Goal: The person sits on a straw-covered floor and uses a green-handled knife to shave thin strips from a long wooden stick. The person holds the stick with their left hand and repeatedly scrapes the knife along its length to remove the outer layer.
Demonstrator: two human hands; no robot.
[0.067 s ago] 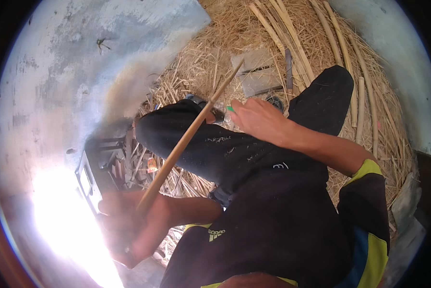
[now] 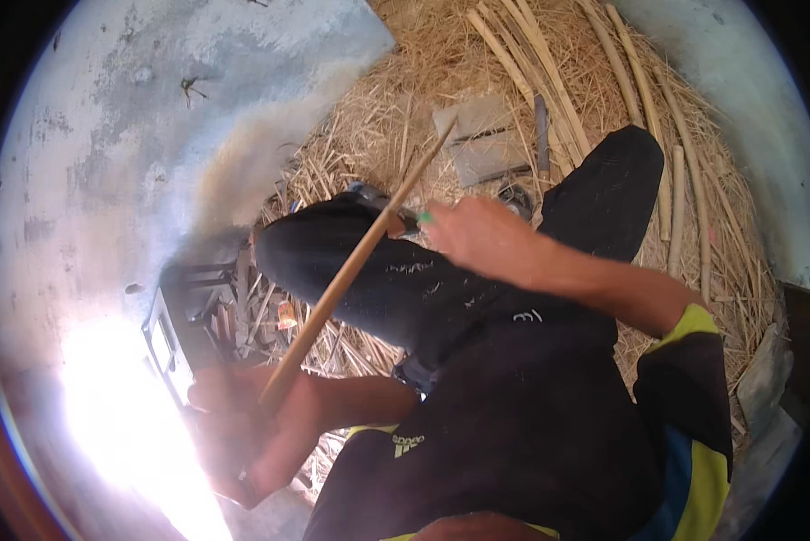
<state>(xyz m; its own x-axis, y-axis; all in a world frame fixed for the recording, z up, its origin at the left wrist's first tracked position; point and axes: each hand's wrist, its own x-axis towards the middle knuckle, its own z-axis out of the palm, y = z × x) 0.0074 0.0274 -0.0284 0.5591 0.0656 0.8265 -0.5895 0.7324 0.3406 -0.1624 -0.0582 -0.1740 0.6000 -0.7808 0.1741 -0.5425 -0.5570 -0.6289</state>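
Observation:
A long, light-brown wooden stick (image 2: 351, 266) slants up and to the right across my lap, narrowing to a point at its far end. Its lower end is in my closed left hand (image 2: 265, 433), which is partly washed out by glare. My right hand (image 2: 482, 236), a little blurred, is closed to the right of the stick's upper half, apart from it. A small green piece (image 2: 425, 218) pokes out at its fingers; the rest of what they hold is hidden. My legs in dark trousers are folded beneath both hands.
Straw and shavings (image 2: 423, 54) cover the floor. Grey slabs (image 2: 488, 160) lie past my feet, near a dark, narrow flat tool (image 2: 542, 135). Long pale poles (image 2: 549, 72) lie at the far right. A worn pale wall (image 2: 152, 117) rises on the left, beside a dark frame-like object (image 2: 166, 338).
My right hand has shifted slightly left and toward me, closer to the stick. The left hand and the stick have barely moved.

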